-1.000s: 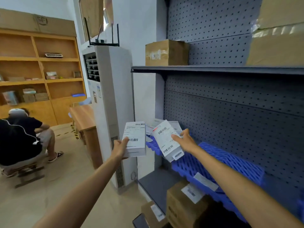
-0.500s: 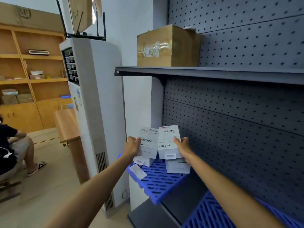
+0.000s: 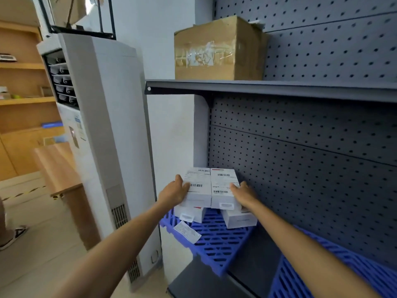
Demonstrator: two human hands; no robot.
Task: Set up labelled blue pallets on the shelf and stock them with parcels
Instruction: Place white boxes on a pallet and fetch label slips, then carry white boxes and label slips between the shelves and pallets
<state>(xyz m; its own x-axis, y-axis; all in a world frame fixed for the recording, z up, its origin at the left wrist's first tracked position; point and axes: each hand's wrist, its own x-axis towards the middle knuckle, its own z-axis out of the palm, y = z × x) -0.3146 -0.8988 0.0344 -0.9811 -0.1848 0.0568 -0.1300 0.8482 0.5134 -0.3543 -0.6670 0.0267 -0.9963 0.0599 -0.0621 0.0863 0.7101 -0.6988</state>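
Two white parcels with barcode labels sit side by side on top of two lower white parcels on a blue pallet [image 3: 217, 244] at the left end of the grey shelf. My left hand [image 3: 174, 192] grips the left parcel [image 3: 198, 186] at its left edge. My right hand [image 3: 243, 193] holds the right parcel [image 3: 223, 186] at its right edge. The lower parcels [image 3: 240, 219] peek out beneath. A white paper label [image 3: 187, 231] hangs at the pallet's front left. A second blue pallet [image 3: 296, 280] lies lower right.
A taped cardboard box [image 3: 219, 50] stands on the upper shelf [image 3: 268, 89]. The grey pegboard back [image 3: 311, 168] closes the bay. A tall white air conditioner [image 3: 103, 136] stands just left of the shelf. A wooden bench [image 3: 58, 168] and a seated person's foot [image 3: 12, 235] are on the left.
Both hands moved forward and down with their parcels, bringing them together edge to edge on top of the lower parcels. The camera has come closer to the shelf.
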